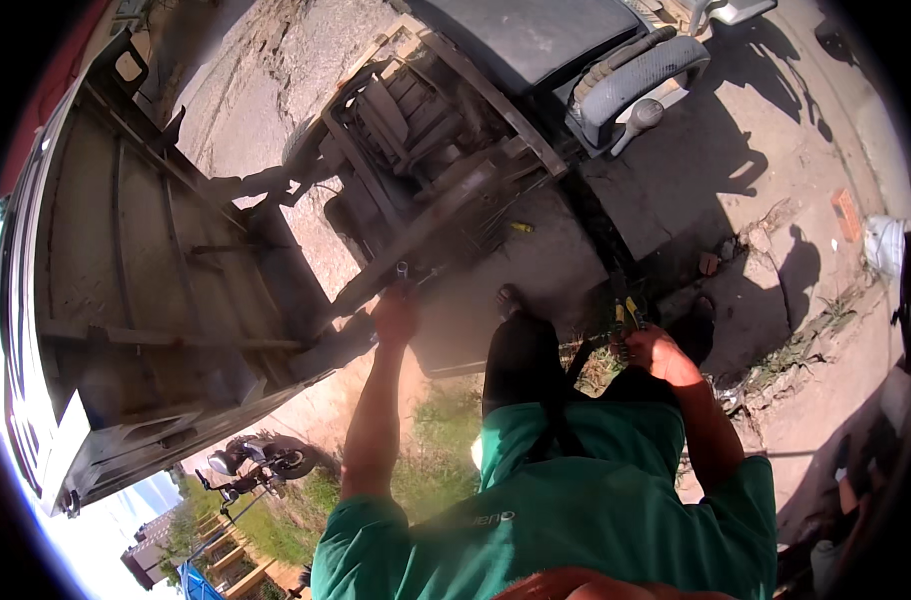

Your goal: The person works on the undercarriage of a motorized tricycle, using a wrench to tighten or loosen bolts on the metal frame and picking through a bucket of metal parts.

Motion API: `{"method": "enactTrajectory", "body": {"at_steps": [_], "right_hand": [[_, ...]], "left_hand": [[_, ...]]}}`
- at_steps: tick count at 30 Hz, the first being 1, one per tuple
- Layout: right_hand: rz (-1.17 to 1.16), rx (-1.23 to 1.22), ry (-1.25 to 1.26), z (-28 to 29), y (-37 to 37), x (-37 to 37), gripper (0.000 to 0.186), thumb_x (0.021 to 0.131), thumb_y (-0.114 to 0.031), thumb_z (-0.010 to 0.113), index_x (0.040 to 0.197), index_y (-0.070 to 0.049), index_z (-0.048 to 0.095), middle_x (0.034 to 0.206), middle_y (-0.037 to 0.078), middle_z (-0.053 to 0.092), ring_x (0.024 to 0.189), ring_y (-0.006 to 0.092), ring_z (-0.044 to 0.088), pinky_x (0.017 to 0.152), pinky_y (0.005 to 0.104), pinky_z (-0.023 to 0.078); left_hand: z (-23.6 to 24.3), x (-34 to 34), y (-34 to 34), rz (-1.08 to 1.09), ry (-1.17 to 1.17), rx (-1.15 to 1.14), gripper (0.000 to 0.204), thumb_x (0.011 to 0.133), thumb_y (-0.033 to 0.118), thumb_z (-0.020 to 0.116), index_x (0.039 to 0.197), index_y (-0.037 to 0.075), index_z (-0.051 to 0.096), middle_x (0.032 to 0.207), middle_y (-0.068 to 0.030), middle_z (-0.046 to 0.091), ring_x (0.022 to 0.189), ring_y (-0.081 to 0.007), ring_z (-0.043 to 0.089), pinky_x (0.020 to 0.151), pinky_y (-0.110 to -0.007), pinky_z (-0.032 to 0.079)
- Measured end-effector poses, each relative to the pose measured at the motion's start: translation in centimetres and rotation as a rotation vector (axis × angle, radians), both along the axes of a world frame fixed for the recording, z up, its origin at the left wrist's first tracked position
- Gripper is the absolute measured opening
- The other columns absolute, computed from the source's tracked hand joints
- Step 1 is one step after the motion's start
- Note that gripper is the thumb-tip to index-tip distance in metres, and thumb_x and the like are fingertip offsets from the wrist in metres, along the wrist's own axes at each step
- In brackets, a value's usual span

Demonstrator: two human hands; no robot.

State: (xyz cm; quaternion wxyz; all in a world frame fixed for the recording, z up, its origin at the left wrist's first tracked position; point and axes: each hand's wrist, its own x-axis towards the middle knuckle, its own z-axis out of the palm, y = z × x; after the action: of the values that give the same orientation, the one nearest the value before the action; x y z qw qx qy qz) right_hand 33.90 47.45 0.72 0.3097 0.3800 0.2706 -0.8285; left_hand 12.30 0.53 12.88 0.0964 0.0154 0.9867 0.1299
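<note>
The biggest thing is a truck's tan load body (141,235), at nine o'clock. The dark cab (536,40) is between twelve and one, with the exposed chassis (446,212) running between them. A motorbike (261,462) is between seven and eight.

The person wears a green shirt (576,470) at six o'clock; its chest bears pale lettering, the only writing that shows clearly.

The right hand (653,350), between three and four, is closed around a yellow-and-black tool (633,310) whose two arms point up toward twelve. It looks stiff, fairly light and hard to break; the coloured arms seem the natural hold, though grease could make them slip.

The left hand (394,318), just off centre at nine, seems curled around a slim silvery tool (403,270) that rises from the fist. That is probably rigid metal, dense for its size, smooth, best held by its shank.
</note>
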Motion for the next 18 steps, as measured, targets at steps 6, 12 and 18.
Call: {"method": "enactTrajectory", "body": {"at_steps": [6,12,18], "right_hand": [[0.135,-0.003,-0.071,0.0,-17.5,-3.5,0.03,0.081,-0.006,0.064,0.11,0.002,0.065,0.107,0.012,0.068,0.098,0.0246,0.07,0.077,0.0366,0.055],[0.163,-0.045,-0.032,-4.7,-26.9,-7.2,0.018,0.083,-0.004,0.062,0.101,-0.002,0.061,0.114,0.012,0.066,0.1,0.0238,0.068,0.081,0.0363,0.053],[0.221,-0.013,-0.02,-10.0,-29.1,-10.6,0.021,0.08,-0.005,0.065,0.101,-0.001,0.064,0.108,0.011,0.068,0.095,0.0215,0.069,0.079,0.0316,0.05]], "left_hand": [[-5.7,-15.0,-5.4,-0.155,-0.017,-0.065,0.03,0.095,0.029,0.061,0.11,0.003,0.069,0.096,-0.0223,0.07,0.091,-0.0422,0.067,0.077,-0.049,0.051],[-11.6,-23.3,-6.9,-0.284,-0.021,-0.09,0.024,0.095,0.027,0.06,0.102,0.005,0.066,0.094,-0.0209,0.069,0.091,-0.0431,0.065,0.077,-0.051,0.049],[-13.0,-25.9,-8.0,-0.301,-0.143,-0.076,0.02,0.094,0.024,0.06,0.103,0.006,0.064,0.097,-0.0199,0.067,0.092,-0.0439,0.063,0.076,-0.052,0.048]]}}
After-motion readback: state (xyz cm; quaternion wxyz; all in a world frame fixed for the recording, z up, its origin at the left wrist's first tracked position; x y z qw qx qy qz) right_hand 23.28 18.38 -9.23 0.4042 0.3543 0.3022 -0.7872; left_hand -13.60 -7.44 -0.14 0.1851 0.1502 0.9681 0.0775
